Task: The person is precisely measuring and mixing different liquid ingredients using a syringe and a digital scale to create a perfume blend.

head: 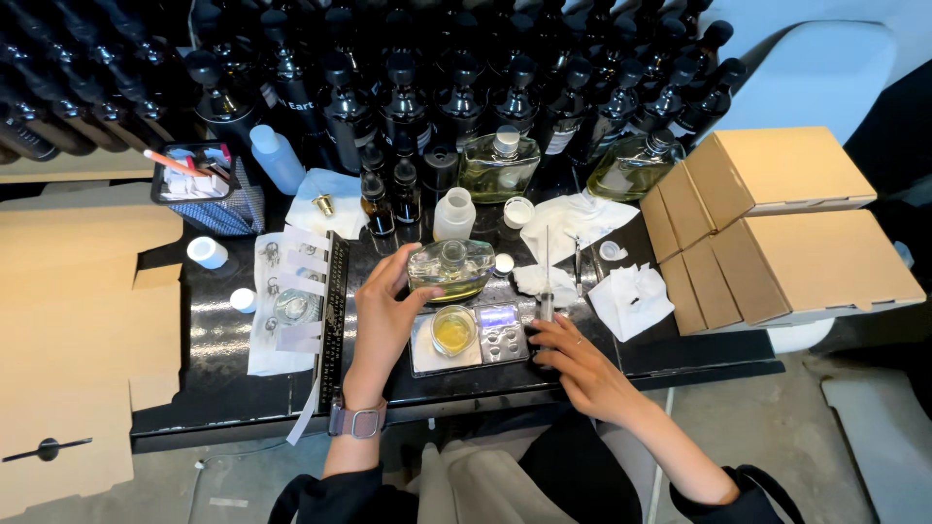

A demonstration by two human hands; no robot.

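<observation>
Flat glass bottle (452, 269): lying on its side at mid-table, just behind the pocket scale (488, 335); part full of pale yellow liquid.
Left hand (385, 315): fingers curled over the near face and left end of the flat glass bottle, thumb under its lower edge; wrapped grip, not spread.
Right hand (575, 361): at the right edge of the pocket scale, fingertips pressed around the barrel of a syringe (546, 291) standing near upright, needle pointing away.
Small glass cup (453, 330): resting on the pocket scale's platform, holding yellow liquid; untouched by either hand.
Handling, bottle: judged rigid, fairly heavy for its size, smooth and likely slippery if oily; breakable on a drop.
Hold point, bottle: across the broad flat faces near the middle, not at the neck.
Handling, syringe: judged light, stiff, sharp at the tip; best held on the barrel, well back from the needle.
Surroundings: white tissues (573, 221) to the right, cardboard boxes (791, 228) further right, rows of dark pump bottles (456, 92) behind.
Open neck on bottle: cannot tell.
</observation>
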